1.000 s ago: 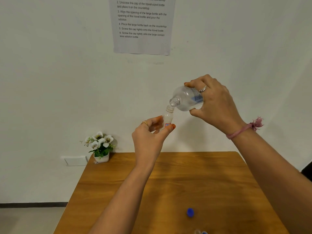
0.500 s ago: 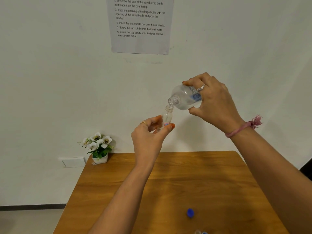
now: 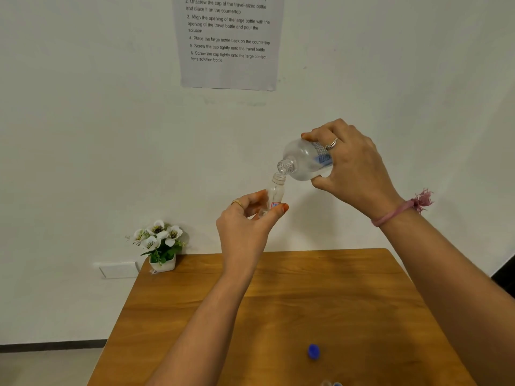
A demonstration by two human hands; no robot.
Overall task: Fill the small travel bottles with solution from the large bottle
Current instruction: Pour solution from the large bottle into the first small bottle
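Note:
My right hand (image 3: pixel 354 168) grips the large clear bottle (image 3: pixel 303 160), which has a blue label and no cap. It is tilted with its mouth pointing down-left, right over the small travel bottle (image 3: pixel 274 192). My left hand (image 3: pixel 245 227) pinches that small clear bottle upright between thumb and fingers, high above the wooden table (image 3: pixel 278 316). The two openings are nearly touching. A blue cap (image 3: pixel 313 351) lies on the table near the front.
A small pot of white flowers (image 3: pixel 160 246) stands at the table's back left corner. An instruction sheet (image 3: pixel 228 40) hangs on the wall. Another small bottle top and blue cap (image 3: pixel 331 383) peek in at the bottom edge.
Both hands and bottles keep the same pouring pose. They only shifted slightly in view as the head moved.

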